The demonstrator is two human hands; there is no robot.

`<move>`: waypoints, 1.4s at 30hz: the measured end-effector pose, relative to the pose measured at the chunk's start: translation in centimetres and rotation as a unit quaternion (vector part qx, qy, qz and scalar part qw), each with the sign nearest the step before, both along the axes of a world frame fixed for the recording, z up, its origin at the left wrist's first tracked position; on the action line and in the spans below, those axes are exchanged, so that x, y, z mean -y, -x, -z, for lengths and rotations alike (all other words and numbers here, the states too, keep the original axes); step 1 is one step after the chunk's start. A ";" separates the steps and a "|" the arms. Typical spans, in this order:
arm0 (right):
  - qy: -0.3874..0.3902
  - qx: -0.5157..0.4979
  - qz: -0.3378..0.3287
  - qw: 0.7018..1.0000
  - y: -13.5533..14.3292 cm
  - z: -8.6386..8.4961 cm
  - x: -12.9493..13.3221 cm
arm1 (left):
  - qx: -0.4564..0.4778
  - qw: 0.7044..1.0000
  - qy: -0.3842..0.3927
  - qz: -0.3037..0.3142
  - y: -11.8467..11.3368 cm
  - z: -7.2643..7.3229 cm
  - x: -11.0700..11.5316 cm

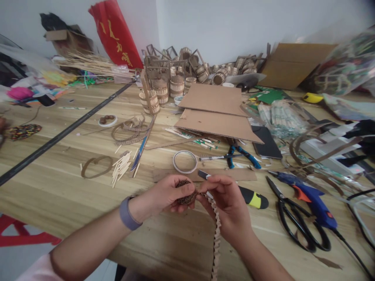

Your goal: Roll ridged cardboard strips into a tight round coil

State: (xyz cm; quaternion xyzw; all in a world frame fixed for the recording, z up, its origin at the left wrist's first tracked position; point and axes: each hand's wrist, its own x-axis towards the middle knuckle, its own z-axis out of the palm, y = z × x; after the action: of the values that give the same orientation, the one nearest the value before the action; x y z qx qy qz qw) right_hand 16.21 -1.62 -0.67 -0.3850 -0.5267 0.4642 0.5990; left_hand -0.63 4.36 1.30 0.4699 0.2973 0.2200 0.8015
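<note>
Near the table's front edge, my left hand (172, 193) is closed around a coil of corrugated cardboard (185, 197), its thumb lying over the top. From the coil, a loose corrugated cardboard strip (216, 238) runs right and hangs down past the front of the table. My right hand (228, 203) pinches that strip close to where it meets the coil. Behind the right hand lies a utility knife (254, 198) with a black and yellow-green handle, partly hidden. A flat cardboard strip (243, 174) and a roll of tape (185, 162) lie just beyond the hands.
Right of my hands are black scissors (295, 218) and a blue glue gun (313, 199) with its cord. Cardboard sheets (216, 121), pliers (243, 154) and small wooden sticks (121, 168) lie ahead. Little stick buckets (159, 89) stand at the back. A dark bar (73, 128) crosses the left.
</note>
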 end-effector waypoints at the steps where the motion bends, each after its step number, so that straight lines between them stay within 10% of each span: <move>1: 0.000 -0.001 -0.005 1.000 0.0 0.0 0.0 | -0.005 1.000 -0.006 0.007 0.1 -0.1 0.0; 20: 0.193 -0.094 -0.050 0.975 -0.6 -0.1 -1.8 | -0.166 0.971 -0.173 0.020 0.6 -0.7 -0.4; 42: 0.171 -0.081 0.006 0.982 0.1 0.0 -1.0 | -0.147 0.967 -0.204 0.048 0.3 -0.8 0.1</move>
State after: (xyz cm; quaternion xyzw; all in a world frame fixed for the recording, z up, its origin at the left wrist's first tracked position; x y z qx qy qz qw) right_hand 16.06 -0.59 -0.69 -0.4462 -0.3870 0.5736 0.5676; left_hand -0.93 4.24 2.09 0.6647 0.3372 0.1659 0.6457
